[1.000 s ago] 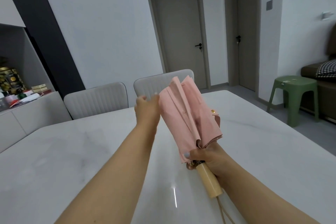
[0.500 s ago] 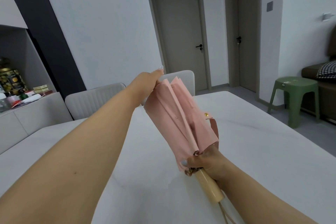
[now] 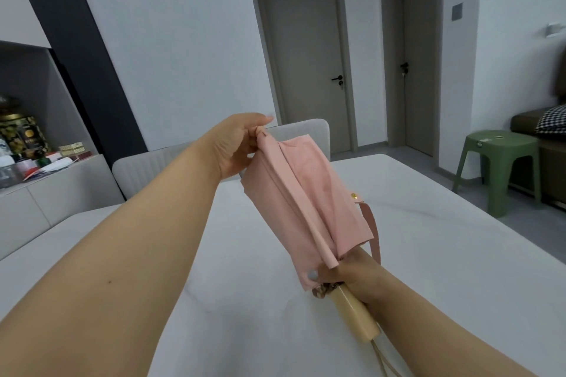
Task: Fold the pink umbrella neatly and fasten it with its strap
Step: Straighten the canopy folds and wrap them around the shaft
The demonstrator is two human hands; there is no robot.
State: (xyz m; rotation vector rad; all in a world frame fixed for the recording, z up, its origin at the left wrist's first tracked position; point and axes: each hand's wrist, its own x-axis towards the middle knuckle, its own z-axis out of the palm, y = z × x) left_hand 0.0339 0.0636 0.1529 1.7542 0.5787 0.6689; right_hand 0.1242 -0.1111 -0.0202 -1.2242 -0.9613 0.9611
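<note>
Two hands [image 3: 235, 144] grip one umbrella [image 3: 306, 202].

My left hand [image 3: 237, 144] pinches a fold at the top of the pink umbrella [image 3: 301, 202], toward 11 o'clock. My right hand [image 3: 352, 272] grips its base above the wooden handle [image 3: 356, 314]. Strap [image 3: 372, 232] hangs loose at 3 o'clock, over white table [image 3: 444, 254].

A single wide-angle view from a camera worn on the person's head, looking forward and slightly down along both forearms. The left hand [image 3: 235, 144] and right hand [image 3: 352, 272] sit close to the lens, over a white table [image 3: 444, 254]; a room with two doors [image 3: 306, 61] lies beyond
</note>
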